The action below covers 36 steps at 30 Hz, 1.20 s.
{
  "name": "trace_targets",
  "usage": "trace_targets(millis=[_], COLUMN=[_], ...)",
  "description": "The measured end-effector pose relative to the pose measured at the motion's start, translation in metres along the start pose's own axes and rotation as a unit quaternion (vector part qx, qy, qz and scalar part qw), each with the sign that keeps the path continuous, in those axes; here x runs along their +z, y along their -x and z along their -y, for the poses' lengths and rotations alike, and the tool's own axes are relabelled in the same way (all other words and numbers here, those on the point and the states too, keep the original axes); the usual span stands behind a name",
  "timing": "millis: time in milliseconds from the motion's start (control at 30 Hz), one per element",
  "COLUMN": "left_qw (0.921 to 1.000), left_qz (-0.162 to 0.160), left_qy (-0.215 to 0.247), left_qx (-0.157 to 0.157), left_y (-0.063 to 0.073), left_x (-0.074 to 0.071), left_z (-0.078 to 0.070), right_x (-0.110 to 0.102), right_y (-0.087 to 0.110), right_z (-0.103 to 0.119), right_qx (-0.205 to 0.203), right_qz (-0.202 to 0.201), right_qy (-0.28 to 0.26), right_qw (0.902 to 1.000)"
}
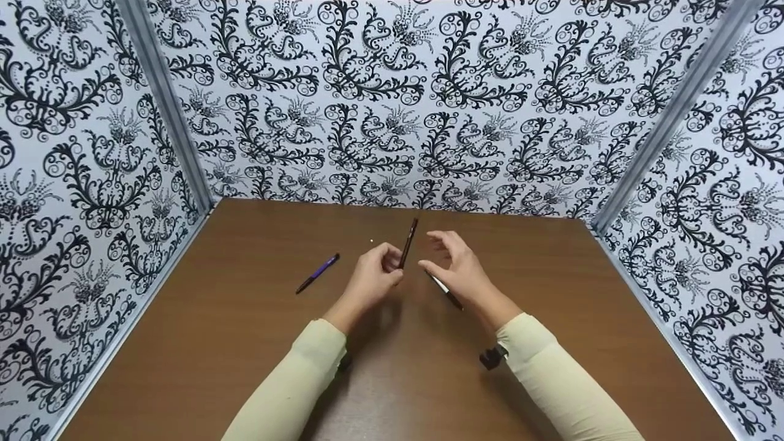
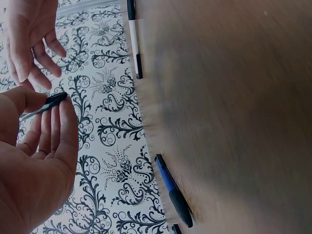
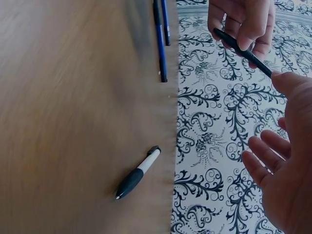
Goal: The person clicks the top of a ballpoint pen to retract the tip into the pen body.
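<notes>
My left hand pinches a black pen between thumb and fingers, and the pen points up and away toward the back wall. The left wrist view shows one end of the black pen at the fingertips. My right hand is held just right of the pen with fingers spread and loosely bent, holding nothing. Its thumb overlaps the pen's end in the right wrist view. Below the right hand, a white pen with black ends lies on the table, partly covered in the head view. Left of my left hand lies a blue pen with dark ends.
The brown wooden table is bounded by a patterned back wall and side walls with grey metal posts. A second blue pen shows beside the first in the right wrist view. A tiny white speck is near the left hand.
</notes>
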<state>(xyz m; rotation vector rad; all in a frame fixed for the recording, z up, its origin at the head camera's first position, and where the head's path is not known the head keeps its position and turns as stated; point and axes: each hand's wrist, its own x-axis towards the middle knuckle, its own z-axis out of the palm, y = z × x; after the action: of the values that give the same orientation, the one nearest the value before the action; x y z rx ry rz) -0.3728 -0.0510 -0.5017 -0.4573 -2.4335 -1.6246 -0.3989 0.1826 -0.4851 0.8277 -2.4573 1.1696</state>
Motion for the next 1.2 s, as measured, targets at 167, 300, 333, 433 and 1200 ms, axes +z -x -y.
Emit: trace_targets(millis=[167, 300, 333, 433, 1200], left_qw=[0.9998, 0.9993, 0.999, 0.9979, 0.9924], left_qz=[0.007, 0.014, 0.017, 0.027, 0.068], left_qy=[-0.007, -0.018, -0.022, -0.029, -0.085], left_qx=[-0.016, -0.029, -0.034, -0.05, -0.057], left_y=[0.001, 0.001, 0.002, 0.003, 0.006], left_x=[-0.002, -0.005, -0.005, -0.008, -0.025], left_z=[0.002, 0.003, 0.004, 0.005, 0.017], right_x=[0.002, 0.003, 0.004, 0.005, 0.003], right_y=[0.004, 0.005, 0.005, 0.006, 0.011], right_z=[-0.004, -0.008, -0.009, -0.011, -0.012], right_qx=[-0.015, -0.026, -0.028, -0.028, -0.002], right_qz=[0.01, 0.013, 0.016, 0.025, 0.034], right_qy=[0.023, 0.036, 0.038, 0.044, 0.047], right_qw=[0.9996, 0.9989, 0.9988, 0.9983, 0.9983])
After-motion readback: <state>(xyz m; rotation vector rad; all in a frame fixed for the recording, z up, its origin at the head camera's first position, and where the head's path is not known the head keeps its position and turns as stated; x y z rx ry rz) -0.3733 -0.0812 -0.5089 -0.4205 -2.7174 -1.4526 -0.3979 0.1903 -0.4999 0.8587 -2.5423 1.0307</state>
